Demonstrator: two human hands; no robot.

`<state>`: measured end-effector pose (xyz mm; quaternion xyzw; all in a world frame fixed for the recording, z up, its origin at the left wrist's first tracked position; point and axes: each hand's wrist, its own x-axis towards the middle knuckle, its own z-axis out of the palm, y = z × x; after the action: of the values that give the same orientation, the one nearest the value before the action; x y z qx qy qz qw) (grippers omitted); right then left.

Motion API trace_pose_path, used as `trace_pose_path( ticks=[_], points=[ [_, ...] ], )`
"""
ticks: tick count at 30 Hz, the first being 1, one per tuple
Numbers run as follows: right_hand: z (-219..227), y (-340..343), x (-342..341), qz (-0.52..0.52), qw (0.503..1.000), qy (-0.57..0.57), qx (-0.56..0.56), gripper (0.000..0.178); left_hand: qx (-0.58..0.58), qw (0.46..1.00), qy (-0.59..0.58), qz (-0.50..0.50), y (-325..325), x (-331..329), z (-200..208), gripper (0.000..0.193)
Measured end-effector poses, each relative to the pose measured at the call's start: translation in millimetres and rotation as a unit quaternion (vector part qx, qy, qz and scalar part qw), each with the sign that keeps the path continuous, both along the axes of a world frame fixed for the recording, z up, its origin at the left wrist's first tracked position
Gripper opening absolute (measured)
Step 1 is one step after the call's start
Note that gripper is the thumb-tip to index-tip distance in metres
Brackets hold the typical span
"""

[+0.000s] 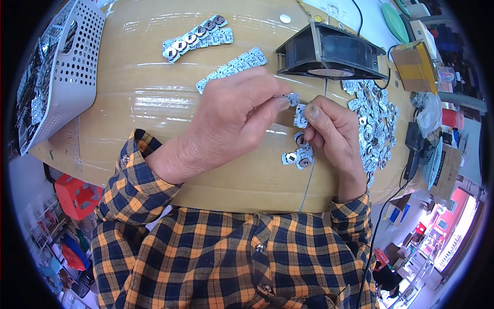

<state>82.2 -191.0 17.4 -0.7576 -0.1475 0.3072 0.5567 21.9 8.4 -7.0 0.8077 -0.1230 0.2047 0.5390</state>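
Note:
My left hand (226, 116) is closed, its thumb and forefinger pinching a small circuit board (293, 98). Close beside that, my right hand (337, 129) grips a second small white circuit board (300, 117) between thumb and fingers. The two boards nearly meet; I cannot tell whether they touch. Just below them lies a small cluster of loose boards (304, 154), some with round dark parts. Beyond my left hand, several boards form an overlapping row (234, 68). Farther off, another stacked row (198, 37) shows round metal parts on top.
A big heap of loose boards (373, 129) spreads right of my right hand. Behind it stands a black fan (334, 49) with a cable. At far left, a white perforated basket (74, 67) holds many boards. A cardboard box (417, 67) and a black power adapter (413, 138) sit at right.

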Motion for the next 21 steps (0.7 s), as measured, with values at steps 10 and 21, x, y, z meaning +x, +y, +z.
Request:
trace_pose_path(
  ticks=[10,21],
  points=[
    [-11.0,-4.9,1.0,0.03,0.988,-0.152,-0.002,0.029,0.048,0.993,0.055,-0.096,1.2,-5.1,-3.0,0.014],
    [3.4,-4.8,0.5,0.102,0.989,-0.108,-0.027,0.019,-0.085,0.962,0.228,-0.121,6.4,-5.0,5.8,0.018]
  ],
)
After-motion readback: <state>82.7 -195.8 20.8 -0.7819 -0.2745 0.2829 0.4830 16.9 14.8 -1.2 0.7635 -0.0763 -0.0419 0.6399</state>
